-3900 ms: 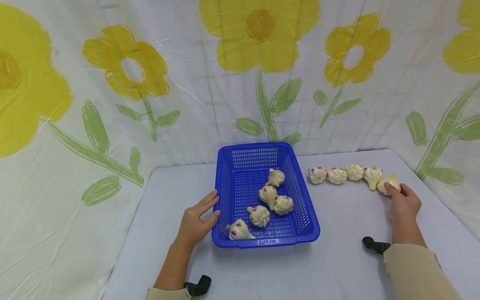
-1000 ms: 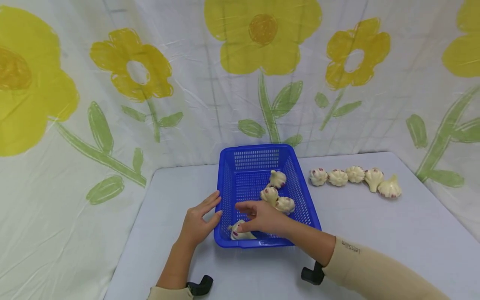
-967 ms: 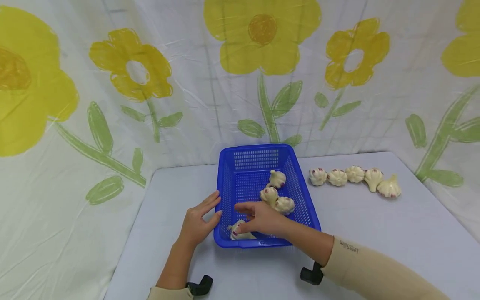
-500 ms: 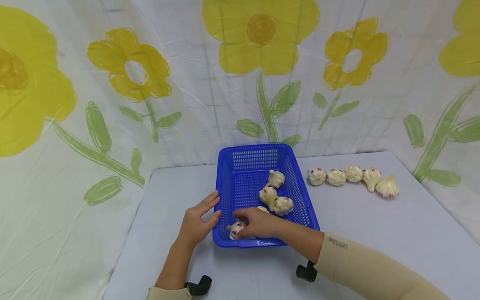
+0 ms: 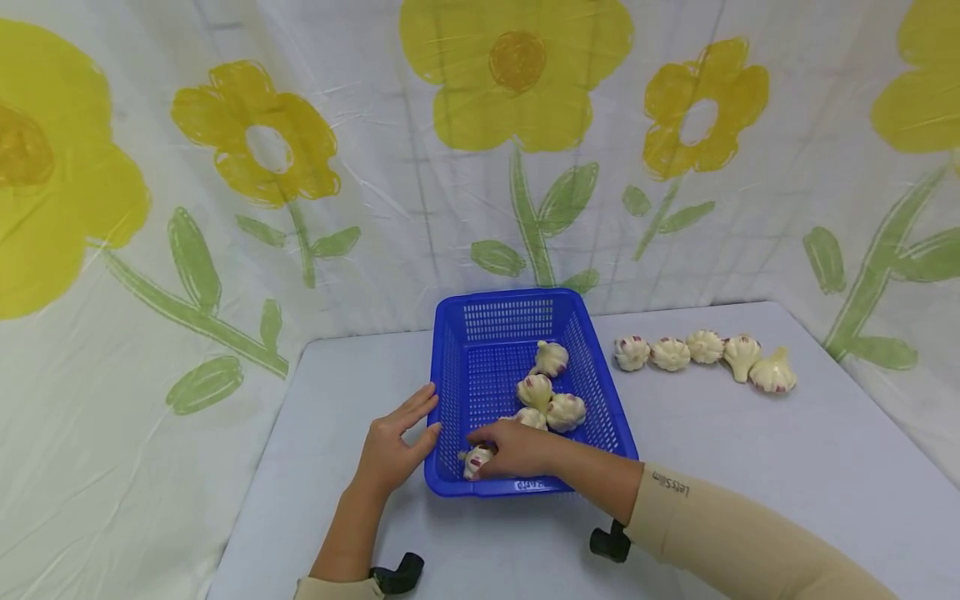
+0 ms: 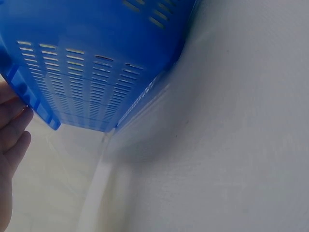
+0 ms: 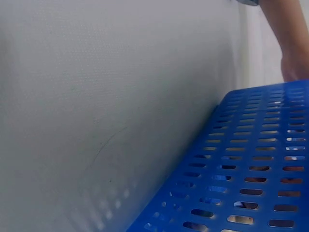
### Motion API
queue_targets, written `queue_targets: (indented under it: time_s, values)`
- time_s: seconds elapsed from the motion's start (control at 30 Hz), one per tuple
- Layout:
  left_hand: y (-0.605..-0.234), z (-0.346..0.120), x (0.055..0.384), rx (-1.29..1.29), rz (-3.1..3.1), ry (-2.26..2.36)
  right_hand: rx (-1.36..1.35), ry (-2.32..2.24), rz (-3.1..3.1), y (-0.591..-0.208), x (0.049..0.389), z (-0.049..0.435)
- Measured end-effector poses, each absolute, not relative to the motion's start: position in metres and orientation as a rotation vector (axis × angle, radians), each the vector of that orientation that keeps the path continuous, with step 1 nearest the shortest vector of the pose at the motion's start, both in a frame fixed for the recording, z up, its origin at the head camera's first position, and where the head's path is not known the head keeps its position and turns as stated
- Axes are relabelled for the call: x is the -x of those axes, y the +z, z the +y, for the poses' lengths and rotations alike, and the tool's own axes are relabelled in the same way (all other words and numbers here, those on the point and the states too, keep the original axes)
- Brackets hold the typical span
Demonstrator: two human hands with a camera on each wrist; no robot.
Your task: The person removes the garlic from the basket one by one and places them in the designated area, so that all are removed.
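Observation:
A blue plastic basket [image 5: 437, 358] with slotted walls stands in the middle of the table, holding several white garlic bulbs with purple marks. At its near left corner my right hand [image 5: 519, 448] reaches over the front rim and grips one garlic bulb [image 5: 474, 463], partly hidden by the fingers. Another garlic bulb [image 5: 532, 418] lies just behind that hand. My left hand [image 5: 392, 446] rests with extended fingers against the basket's left rim. The left wrist view shows those fingers [image 6: 14, 128] at the rim, and the right wrist view shows the slotted wall [image 7: 251, 159].
Right of the basket, several garlic bulbs [image 5: 670, 354] lie in a row toward the table's back right. The white table [image 5: 712, 442] ends at a hanging sheet [image 5: 375, 250] printed with yellow flowers. A black camera mount [image 5: 611, 542] sits at each wrist.
My right hand has moved from the right end of the row into the basket, lowered, and closed on the near-left bulb, which has shifted slightly. The left hand has stayed at the rim.

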State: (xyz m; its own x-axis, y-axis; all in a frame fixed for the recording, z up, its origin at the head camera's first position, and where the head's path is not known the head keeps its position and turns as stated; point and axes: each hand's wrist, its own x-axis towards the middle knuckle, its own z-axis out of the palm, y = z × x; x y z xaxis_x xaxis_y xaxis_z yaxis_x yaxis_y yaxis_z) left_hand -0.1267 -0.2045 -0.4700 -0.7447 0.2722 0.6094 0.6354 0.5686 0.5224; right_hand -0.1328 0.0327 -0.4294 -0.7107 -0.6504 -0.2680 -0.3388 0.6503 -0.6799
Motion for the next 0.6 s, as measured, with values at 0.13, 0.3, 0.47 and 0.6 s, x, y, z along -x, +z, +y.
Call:
queue_targets:
  time_s: [0.13, 0.3, 0.47, 0.6]
  values:
    - [-0.4694, -0.2046, 0.1266, 0.722, -2.353, -1.045, 0.787, -0.817, 2.384, -0.4291, 0.134, 0.0329]
    - [-0.4688, -0.2048, 0.1257, 0.707, -2.383, -1.052, 0.785, -0.814, 2.397, -0.4292, 0.1346, 0.0328]
    - [-0.4684, -0.2049, 0.126, 0.699, -2.391, -1.058, 0.76, -0.814, 2.399, -0.4295, 0.1342, 0.0325]
    - [-0.4684, -0.2043, 0.1262, 0.701, -2.386, -1.056, 0.738, -0.822, 2.394, -0.4287, 0.133, 0.0327]
